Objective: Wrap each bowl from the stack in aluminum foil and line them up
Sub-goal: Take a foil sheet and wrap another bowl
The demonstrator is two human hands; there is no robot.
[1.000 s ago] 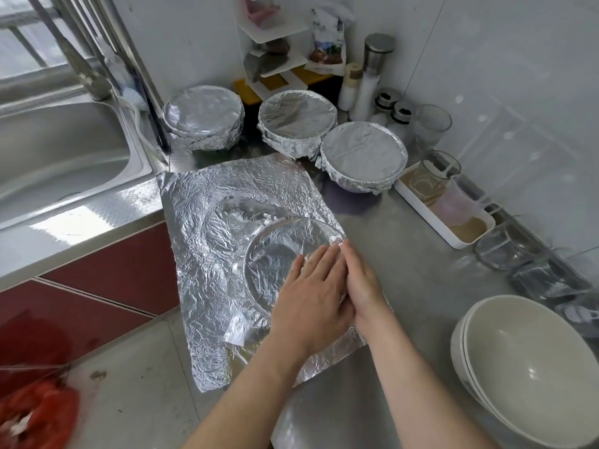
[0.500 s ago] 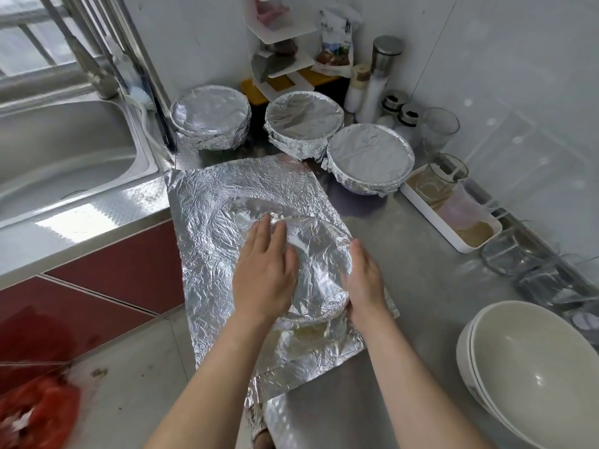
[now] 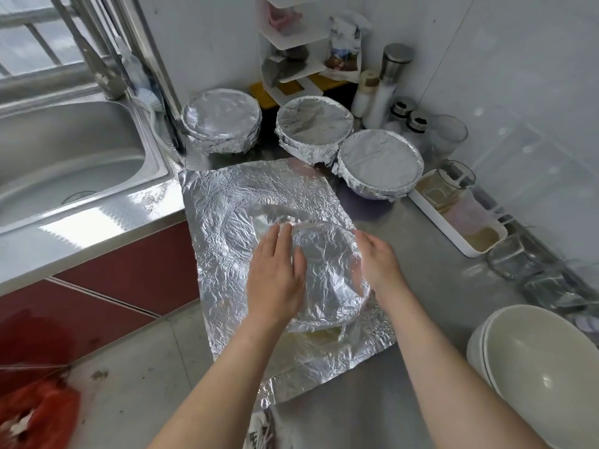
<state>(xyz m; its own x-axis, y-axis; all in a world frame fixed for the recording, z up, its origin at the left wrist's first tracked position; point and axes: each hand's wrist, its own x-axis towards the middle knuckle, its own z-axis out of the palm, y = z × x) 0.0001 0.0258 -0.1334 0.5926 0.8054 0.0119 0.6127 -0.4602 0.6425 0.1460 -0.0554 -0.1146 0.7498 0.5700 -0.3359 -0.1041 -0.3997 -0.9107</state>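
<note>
Foil sheet over a bowl on the worktop, pressed by open-fingered left hand and right hand, with 3 wrapped bowls behind

Single view, head-worn, wide-angle. Camera stands over steel counter, faces forward and steeply down. Foil sheet at frame centre, close under camera. Sink left of foil sheet; wrapped bowls behind it; stack of plain bowls right of it, cut by frame edge. Floor below-left of foil sheet. Forearms enter from bottom edge toward foil sheet.
</note>
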